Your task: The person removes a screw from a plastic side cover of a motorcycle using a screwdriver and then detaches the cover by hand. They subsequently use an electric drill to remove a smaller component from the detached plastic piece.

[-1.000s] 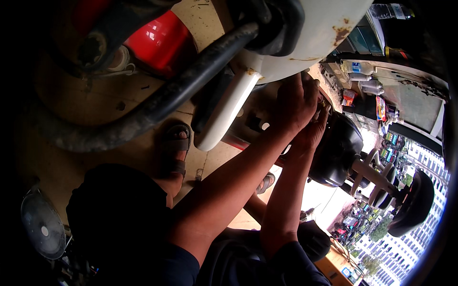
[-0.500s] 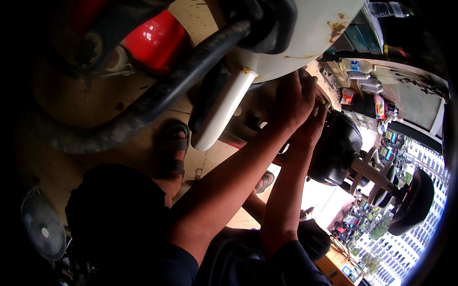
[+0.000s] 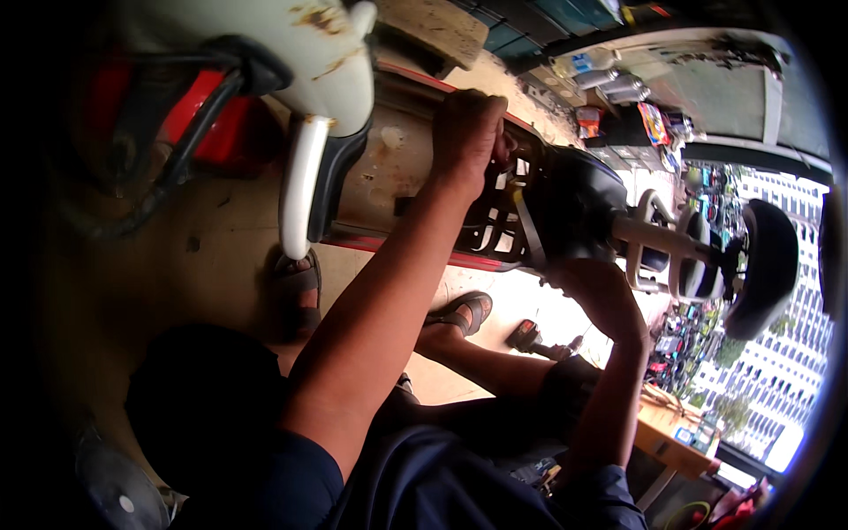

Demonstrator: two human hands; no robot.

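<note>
My left hand (image 3: 468,132) is closed in a fist on the upper edge of a scooter's tan and red body (image 3: 397,168), next to a black grid panel (image 3: 495,221). My right hand (image 3: 594,291) lies against the underside of a black rounded cover (image 3: 574,199). Its fingers are hidden behind that cover. A white scooter panel (image 3: 309,53) with a white bar (image 3: 299,185) hangs over the upper left.
My two sandalled feet (image 3: 299,284) (image 3: 461,314) stand on the tan floor (image 3: 212,230). A black hand tool (image 3: 530,337) lies on the floor by my right foot. A red part (image 3: 208,106) and a black hose (image 3: 190,141) are at the upper left. A wooden table (image 3: 671,433) stands at the lower right.
The view has swung. My hands were together beside the black cover. Now they are apart, the left one up on the scooter body, the right one lower, under the cover.
</note>
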